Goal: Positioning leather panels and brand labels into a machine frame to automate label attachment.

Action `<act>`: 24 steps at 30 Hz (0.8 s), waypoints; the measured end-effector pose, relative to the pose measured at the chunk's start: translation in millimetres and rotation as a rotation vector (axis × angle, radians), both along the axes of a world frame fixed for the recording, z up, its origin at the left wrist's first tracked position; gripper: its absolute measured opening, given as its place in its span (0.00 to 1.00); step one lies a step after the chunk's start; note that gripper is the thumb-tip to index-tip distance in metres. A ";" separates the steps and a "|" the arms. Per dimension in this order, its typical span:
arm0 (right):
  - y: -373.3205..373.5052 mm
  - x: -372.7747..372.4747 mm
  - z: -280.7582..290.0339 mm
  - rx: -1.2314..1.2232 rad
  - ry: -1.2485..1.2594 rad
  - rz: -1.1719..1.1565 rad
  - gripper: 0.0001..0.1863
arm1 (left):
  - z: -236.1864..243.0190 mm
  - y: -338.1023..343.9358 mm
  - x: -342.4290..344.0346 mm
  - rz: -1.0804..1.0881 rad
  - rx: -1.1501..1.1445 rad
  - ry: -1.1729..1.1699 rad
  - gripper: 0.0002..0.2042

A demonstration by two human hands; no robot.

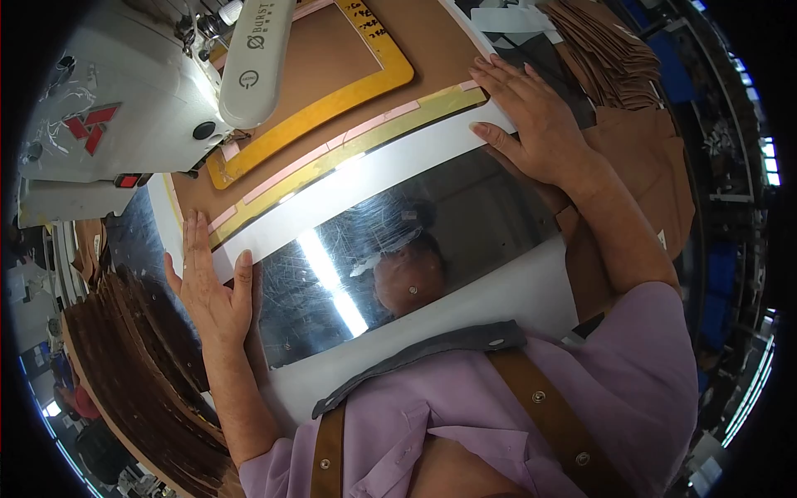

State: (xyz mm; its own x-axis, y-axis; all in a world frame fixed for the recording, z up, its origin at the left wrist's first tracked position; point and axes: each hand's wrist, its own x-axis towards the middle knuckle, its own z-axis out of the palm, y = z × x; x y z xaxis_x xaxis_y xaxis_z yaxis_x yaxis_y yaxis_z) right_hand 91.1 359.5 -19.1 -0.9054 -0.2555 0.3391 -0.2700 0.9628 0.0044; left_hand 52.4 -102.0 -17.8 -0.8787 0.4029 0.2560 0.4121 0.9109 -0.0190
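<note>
My left hand [213, 295] lies flat on the near left end of a white panel [365, 184], fingers stretched out and thumb apart. At the panel's far right end my right hand [531, 116] rests palm down, its fingers reaching onto the corner. Along the panel runs a yellow strip [378, 139] with pink pieces on it. Beyond that strip lies a brown sheet [452, 46], and on it a yellow frame [307, 118] with a rectangular opening. Part of the frame is hidden beneath the machine arm.
A white sewing machine [124, 91] stands at the upper left, its arm [253, 70] over the frame. Nearest me are a shiny metal surface [465, 220] and a white sheet [519, 286]. Brown pieces are stacked at right [602, 50] and left [137, 349].
</note>
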 end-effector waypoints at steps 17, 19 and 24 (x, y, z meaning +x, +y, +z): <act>-6.2 -2.1 6.6 -0.088 -0.044 0.015 0.32 | 4.2 -0.8 -0.5 -0.023 0.005 -0.007 0.34; -3.0 0.6 8.6 -0.084 -0.053 0.016 0.31 | 5.1 5.8 -2.4 -0.018 0.005 0.008 0.34; -3.8 -4.2 6.9 -0.076 -0.077 -0.002 0.31 | 4.7 0.2 1.3 0.010 0.007 0.019 0.34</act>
State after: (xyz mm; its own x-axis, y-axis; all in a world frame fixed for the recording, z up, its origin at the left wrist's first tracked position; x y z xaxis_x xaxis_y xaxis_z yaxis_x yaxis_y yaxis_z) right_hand 86.9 355.7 -12.3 -0.9299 -0.2299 0.2871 -0.2648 0.9602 -0.0890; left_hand 53.7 -101.9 -13.1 -0.8779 0.3921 0.2749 0.4024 0.9152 -0.0203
